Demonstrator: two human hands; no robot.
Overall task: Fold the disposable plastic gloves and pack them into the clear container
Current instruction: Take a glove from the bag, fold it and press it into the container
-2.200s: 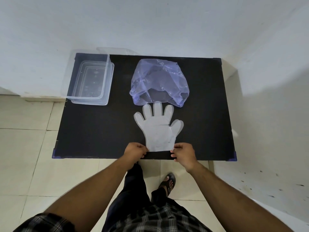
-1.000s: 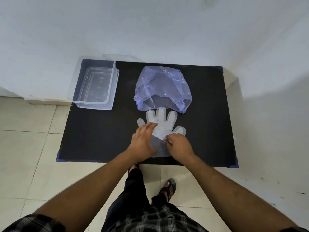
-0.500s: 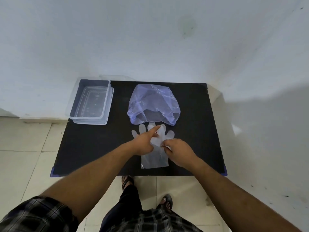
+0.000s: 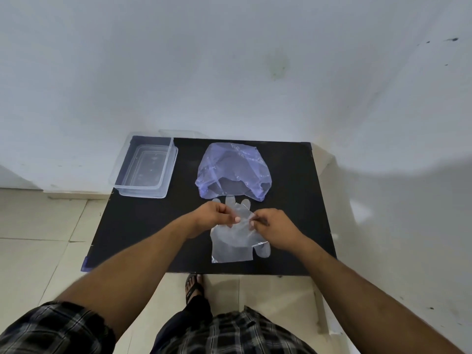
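A clear plastic glove lies in the middle of the black table, its cuff toward me and fingertips peeking out just under the bag. My left hand and my right hand each pinch the thin film of the glove at its middle and lift it a little off the table; a thumb part hangs at the lower right. The clear container stands open at the table's far left corner, with nothing visible inside it.
A bluish translucent plastic bag lies bunched at the table's far middle, touching the glove's fingertips. A white wall rises right behind the table. Tiled floor lies to the left, and my sandalled foot shows under the near edge.
My hands moved from the glove's cuff up to its middle, and the film there now rises between pinching fingers. The camera view has tilted up and back.
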